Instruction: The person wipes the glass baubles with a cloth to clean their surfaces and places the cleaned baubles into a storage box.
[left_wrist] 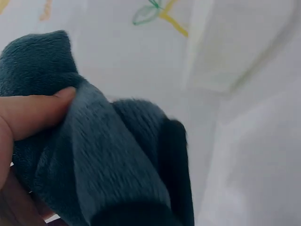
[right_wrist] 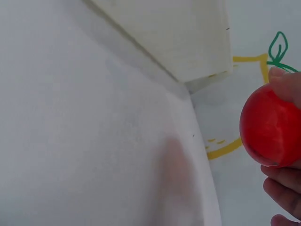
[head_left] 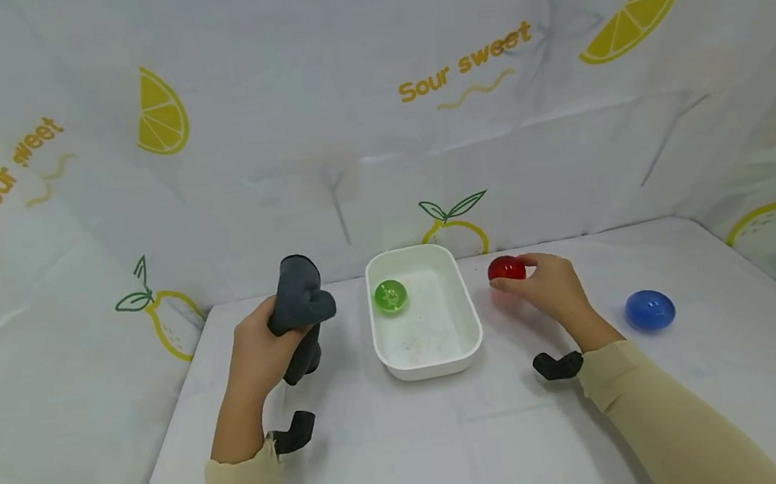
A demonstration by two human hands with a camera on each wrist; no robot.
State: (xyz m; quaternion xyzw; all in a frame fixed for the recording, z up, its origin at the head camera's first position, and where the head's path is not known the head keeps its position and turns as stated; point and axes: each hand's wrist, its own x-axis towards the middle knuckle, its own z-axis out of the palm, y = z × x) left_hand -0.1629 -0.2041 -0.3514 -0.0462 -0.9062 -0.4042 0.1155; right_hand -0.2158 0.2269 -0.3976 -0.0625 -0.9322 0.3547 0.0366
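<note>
My left hand [head_left: 262, 348] grips a bunched dark grey cloth [head_left: 298, 299] left of the white tub. In the left wrist view the cloth [left_wrist: 113, 155] looks plush and folded, the thumb pressing into it. To the right of the tub, my right hand [head_left: 550, 286] pinches a shiny red ball [head_left: 507, 268] between thumb and fingers. The right wrist view shows the red ball [right_wrist: 270, 127] at the right edge, a reddish shadow on the table below it. A green ball [head_left: 391, 297] lies inside the white tub [head_left: 433, 370], near its left wall.
A blue ball [head_left: 649, 311] sits on the white table [head_left: 411, 460], right of my right hand. White sheeting [head_left: 291, 126] printed with lemons and lettering rises behind the table and at its sides. Black wrist mounts [head_left: 559, 366] stick out from both wrists.
</note>
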